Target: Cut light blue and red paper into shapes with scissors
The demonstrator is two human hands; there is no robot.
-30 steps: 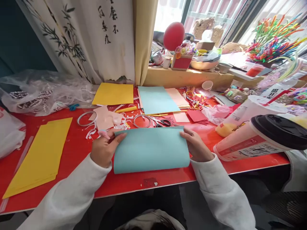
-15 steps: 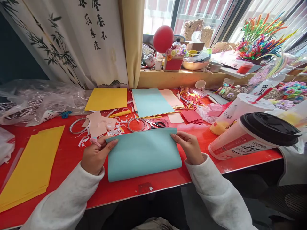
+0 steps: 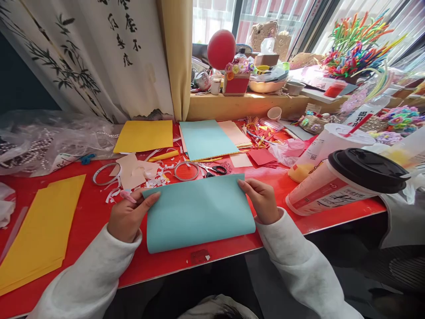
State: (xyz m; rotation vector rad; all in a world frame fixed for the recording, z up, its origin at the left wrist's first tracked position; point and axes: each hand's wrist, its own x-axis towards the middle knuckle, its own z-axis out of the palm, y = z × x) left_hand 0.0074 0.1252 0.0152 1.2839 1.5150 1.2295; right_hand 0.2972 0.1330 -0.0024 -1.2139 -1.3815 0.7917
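A sheet of blue-green paper (image 3: 199, 217) is stretched between my hands above the near edge of the red table. Its lower part curves under, like a bent sheet. My left hand (image 3: 128, 215) pinches the upper left corner with thumb on top, and a small pink thing shows at its fingers. At the upper right corner, my right hand (image 3: 262, 199) grips the paper between thumb and fingers. Just beyond the sheet lie black-handled scissors (image 3: 217, 169) and a roll of tape (image 3: 186, 171). Another tape roll (image 3: 106, 173) rests near my left hand.
Yellow sheets (image 3: 43, 230) lie at the left; a yellow stack (image 3: 144, 136) and a blue-green stack (image 3: 207, 139) stand farther back. Paper scraps (image 3: 156, 179) litter the middle. A large black-lidded cup (image 3: 341, 186) and a straw cup (image 3: 328, 148) stand close on the right.
Both hands still hold the paper by its upper corners. The sheet's right side has spread slightly outward with my right hand. The whole view has shifted a little.
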